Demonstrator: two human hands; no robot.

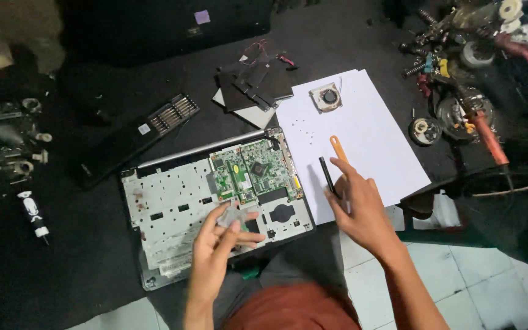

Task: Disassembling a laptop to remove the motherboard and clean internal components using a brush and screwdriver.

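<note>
Two hands busy: your left hand point(224, 235) pinches a small grey part point(230, 216) over the laptop point(172, 201); right hand point(359, 208) fingers grip a black tool point(327, 174) near the paper point(368, 134). Next likely needs steady placement.

A black mat point(93, 256) is covering most of the frame, giving way to pale floor tiles point(472, 287) at lower right. An opened laptop point(172, 208) is lying at centre on the mat, with a white sheet point(386, 146) lying just right of it. A bit case point(135, 137) is sitting at upper left of the laptop, and dark panels point(255, 82) are resting above it. Tools point(472, 61) are crowding the upper right; small parts point(13, 140) are lying along the left edge.
</note>
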